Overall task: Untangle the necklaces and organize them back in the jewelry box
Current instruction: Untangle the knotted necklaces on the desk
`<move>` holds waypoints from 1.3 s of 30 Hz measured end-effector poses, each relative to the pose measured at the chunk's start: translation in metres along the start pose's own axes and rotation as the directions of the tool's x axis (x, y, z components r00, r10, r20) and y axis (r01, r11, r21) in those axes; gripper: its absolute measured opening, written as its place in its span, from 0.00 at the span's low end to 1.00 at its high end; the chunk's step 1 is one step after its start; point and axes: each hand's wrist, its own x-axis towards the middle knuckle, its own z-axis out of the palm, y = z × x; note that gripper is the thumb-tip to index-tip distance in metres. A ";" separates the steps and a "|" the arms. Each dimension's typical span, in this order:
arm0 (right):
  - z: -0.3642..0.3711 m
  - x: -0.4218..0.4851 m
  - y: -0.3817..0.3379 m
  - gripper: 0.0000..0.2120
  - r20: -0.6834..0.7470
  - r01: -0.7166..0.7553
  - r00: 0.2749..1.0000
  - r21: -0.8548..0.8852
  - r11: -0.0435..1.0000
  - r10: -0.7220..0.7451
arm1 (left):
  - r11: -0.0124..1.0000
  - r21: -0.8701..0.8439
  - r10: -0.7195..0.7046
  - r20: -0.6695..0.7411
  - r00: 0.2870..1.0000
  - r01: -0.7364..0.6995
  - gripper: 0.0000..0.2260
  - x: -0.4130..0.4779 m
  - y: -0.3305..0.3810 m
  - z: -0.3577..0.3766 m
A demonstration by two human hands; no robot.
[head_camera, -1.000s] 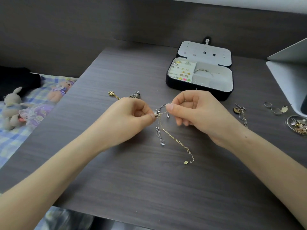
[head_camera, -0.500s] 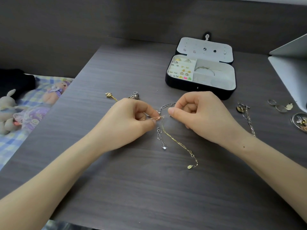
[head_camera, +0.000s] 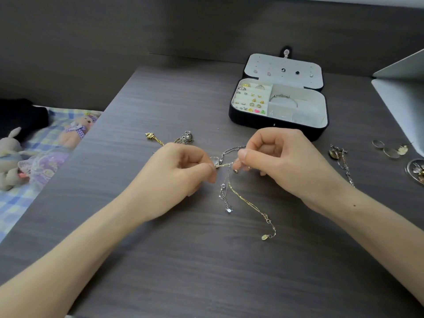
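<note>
Gently, then: our left hand (head_camera: 183, 171) and right hand (head_camera: 282, 166) each pinch the tangled gold and silver necklace chains (head_camera: 222, 165) just in front of the open black jewelry box (head_camera: 275, 126). We'd loosen loops sideways rather than tug. Their loose tails run lengthwise away from the box, over the dark wood-grain worktop (head_camera: 206, 260).

Tangled at a knot raised just off the bench (head_camera: 206, 271): gold necklace (head_camera: 249, 201) trailing nearward to a small oval tag, silver necklace (head_camera: 223, 196) just beside it on a shorter tail; behind both, black jewelry box (head_camera: 275, 128), open, lid laid back, pale lining, rings and earrings left, bangle centre.
</note>
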 end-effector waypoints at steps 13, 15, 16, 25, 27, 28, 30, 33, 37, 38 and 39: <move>-0.006 0.000 -0.001 0.10 0.094 -0.076 0.992 -0.063 0.995 0.082 | 0.980 0.144 0.146 -0.045 0.988 -0.138 0.04 -0.004 -0.004 0.000; -0.007 0.002 0.000 0.10 0.083 -0.049 0.995 -0.069 0.996 0.055 | 0.983 0.128 0.135 -0.002 0.991 -0.133 0.05 -0.004 -0.002 0.000; -0.007 0.003 0.001 0.10 0.073 -0.027 0.997 -0.078 0.997 0.033 | 0.988 0.097 0.121 0.018 0.993 -0.122 0.06 -0.003 -0.001 0.000; 0.001 0.014 0.010 0.08 -0.012 0.119 0.992 -0.322 0.939 -0.129 | 0.996 -0.071 -0.049 0.080 0.996 0.054 0.08 0.004 0.001 -0.003; 0.001 0.015 0.011 0.07 -0.011 0.134 0.989 -0.340 0.931 -0.147 | 0.992 -0.097 -0.072 0.079 0.994 0.079 0.07 0.004 0.001 -0.004; 0.001 0.015 0.011 0.07 -0.011 0.141 0.988 -0.350 0.926 -0.155 | 0.990 -0.115 -0.076 0.076 0.994 0.084 0.06 0.004 0.000 -0.005; 0.001 0.013 0.011 0.04 -0.015 0.155 0.985 -0.365 0.918 -0.173 | 0.986 -0.140 -0.079 0.072 0.994 0.088 0.05 0.005 -0.001 -0.005; 0.003 0.008 0.009 0.03 -0.051 0.196 0.971 -0.385 0.902 -0.233 | 0.986 -0.139 -0.088 0.070 0.994 0.097 0.07 0.005 -0.001 -0.004; 0.009 0.000 0.004 0.05 -0.070 0.268 0.942 -0.431 0.862 -0.328 | 0.990 -0.116 -0.075 0.072 0.995 0.083 0.09 0.004 -0.001 -0.005; 0.010 -0.001 0.004 0.05 -0.069 0.279 0.937 -0.445 0.851 -0.343 | 0.990 -0.116 -0.073 0.067 0.995 0.080 0.09 0.004 0.000 -0.004; 0.012 -0.002 0.004 0.06 -0.068 0.286 0.932 -0.463 0.839 -0.355 | 0.990 -0.119 -0.073 0.065 0.995 0.081 0.10 0.003 0.001 -0.004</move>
